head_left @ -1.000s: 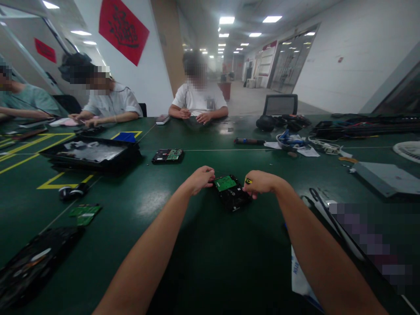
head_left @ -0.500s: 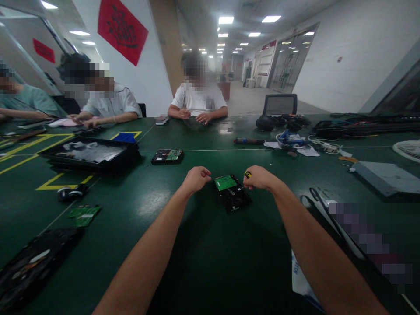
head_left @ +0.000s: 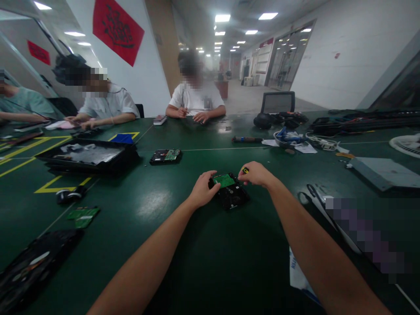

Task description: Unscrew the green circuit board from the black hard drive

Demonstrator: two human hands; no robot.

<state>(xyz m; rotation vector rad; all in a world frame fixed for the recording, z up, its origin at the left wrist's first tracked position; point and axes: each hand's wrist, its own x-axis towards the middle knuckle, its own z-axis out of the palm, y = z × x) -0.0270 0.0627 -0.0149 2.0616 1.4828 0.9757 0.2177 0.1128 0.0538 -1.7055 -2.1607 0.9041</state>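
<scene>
In front of me on the green table lies a black hard drive point(head_left: 233, 197), its green circuit board point(head_left: 224, 180) facing up. My left hand point(head_left: 205, 190) grips the drive's left side, thumb over the top and fingers along the far edge. Closed over the drive's right side, my right hand point(head_left: 254, 173) holds a small screwdriver point(head_left: 245, 170) with a yellow-and-black handle. Its tip is hidden by the fingers, so I cannot tell whether it touches the drive.
A second hard drive point(head_left: 166, 156) lies farther back, near a black tray point(head_left: 88, 153). At left are a loose circuit board point(head_left: 83, 216) and a large black part point(head_left: 36, 267). A grey metal box point(head_left: 387, 173) sits at right. Several people sit across the table.
My left hand has moved right and taken hold of the hard drive's left side. My right hand has come in closer over the drive with the screwdriver. The view has shifted slightly.
</scene>
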